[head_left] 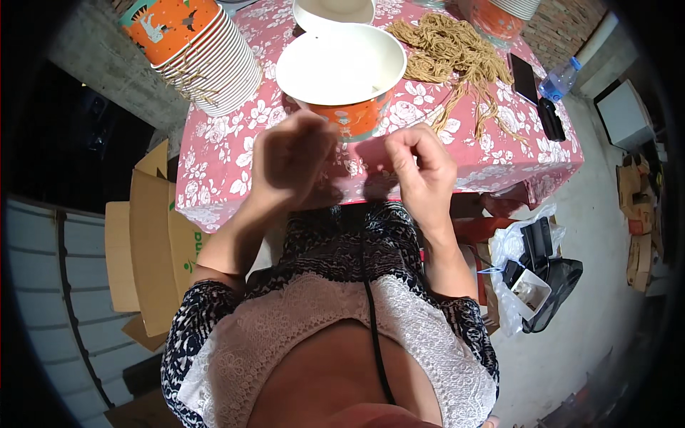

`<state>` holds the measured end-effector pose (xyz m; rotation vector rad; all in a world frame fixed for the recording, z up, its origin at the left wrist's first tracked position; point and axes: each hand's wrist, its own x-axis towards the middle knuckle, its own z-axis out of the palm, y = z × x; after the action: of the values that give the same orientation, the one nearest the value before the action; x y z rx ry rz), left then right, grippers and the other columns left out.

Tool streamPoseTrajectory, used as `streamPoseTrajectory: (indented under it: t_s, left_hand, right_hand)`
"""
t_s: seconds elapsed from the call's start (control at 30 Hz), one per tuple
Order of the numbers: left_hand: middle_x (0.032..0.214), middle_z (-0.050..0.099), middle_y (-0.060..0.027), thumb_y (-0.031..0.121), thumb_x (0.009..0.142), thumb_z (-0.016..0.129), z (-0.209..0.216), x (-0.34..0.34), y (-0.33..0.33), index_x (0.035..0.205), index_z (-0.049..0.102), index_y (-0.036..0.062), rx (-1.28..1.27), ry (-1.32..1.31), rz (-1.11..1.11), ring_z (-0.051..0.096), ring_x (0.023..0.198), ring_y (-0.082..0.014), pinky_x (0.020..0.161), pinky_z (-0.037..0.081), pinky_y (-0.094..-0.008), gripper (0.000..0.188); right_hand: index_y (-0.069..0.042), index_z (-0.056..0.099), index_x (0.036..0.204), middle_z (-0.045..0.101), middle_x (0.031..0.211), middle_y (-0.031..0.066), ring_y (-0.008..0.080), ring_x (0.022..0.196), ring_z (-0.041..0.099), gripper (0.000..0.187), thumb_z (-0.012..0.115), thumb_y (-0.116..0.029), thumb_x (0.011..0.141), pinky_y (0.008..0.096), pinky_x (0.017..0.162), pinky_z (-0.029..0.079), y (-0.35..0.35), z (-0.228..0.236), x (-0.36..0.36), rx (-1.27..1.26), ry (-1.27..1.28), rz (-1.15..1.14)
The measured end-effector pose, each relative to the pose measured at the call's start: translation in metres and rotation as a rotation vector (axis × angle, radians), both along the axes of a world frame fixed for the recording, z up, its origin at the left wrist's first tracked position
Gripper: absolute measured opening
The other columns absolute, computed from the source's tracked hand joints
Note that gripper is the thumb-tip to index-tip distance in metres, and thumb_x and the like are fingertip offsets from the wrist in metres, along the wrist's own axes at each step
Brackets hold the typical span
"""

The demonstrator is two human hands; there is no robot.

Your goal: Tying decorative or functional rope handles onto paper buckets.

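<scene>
A paper bucket (349, 118), orange with printed pictures outside and white inside, stands near the front edge of the table. Beside its left front is my left hand (296, 153), raised and smeared by motion, so its fingers are hard to read. My right hand (428, 160) is at the bucket's right front, thumb and forefinger pinched together. Whatever lies in that pinch is too small or hidden to make out. A loose heap of tan twisted cords (449, 46) spreads over the table to the right, with several strands trailing toward my right hand.
A tall nested stack of orange buckets (214, 71), cords hanging on its side, stands left. Another white-lined bucket (335, 14) is behind. A phone (523, 77), a black case (551, 120) and a water bottle (560, 80) lie right. Cardboard (153, 250) stands left of the flowered tablecloth (228, 160).
</scene>
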<state>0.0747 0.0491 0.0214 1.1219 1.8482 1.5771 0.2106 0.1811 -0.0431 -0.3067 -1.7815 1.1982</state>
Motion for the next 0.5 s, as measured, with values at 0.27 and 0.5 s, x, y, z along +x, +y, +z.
streamPoseTrajectory:
  t_s: [0.27,0.5]
  left_hand:
    - [0.075,0.061,-0.0110,0.024,0.097,0.055,-0.008,-0.007,0.011,0.091,0.063,0.0040,-0.028,0.406,-0.212,0.060,0.067,-0.0239,0.063,0.047,-0.0344,0.023]
    - [0.062,0.050,-0.0015,0.019,0.099,0.048,-0.022,0.011,0.029,0.069,0.050,0.0035,-0.112,0.042,-0.211,0.048,0.051,-0.0081,0.049,0.039,-0.0248,0.034]
  right_hand:
    - [0.002,0.063,0.098,0.058,0.077,-0.0005,0.0054,0.067,0.050,0.012,0.062,-0.010,0.095,0.0201,0.061,0.041,-0.007,-0.008,-0.017,-0.651,0.383,0.318]
    - [0.002,0.062,0.096,0.058,0.076,-0.0010,0.0053,0.066,0.050,0.013,0.062,-0.011,0.095,0.0196,0.060,0.041,-0.014,-0.006,-0.017,-0.624,0.359,0.284]
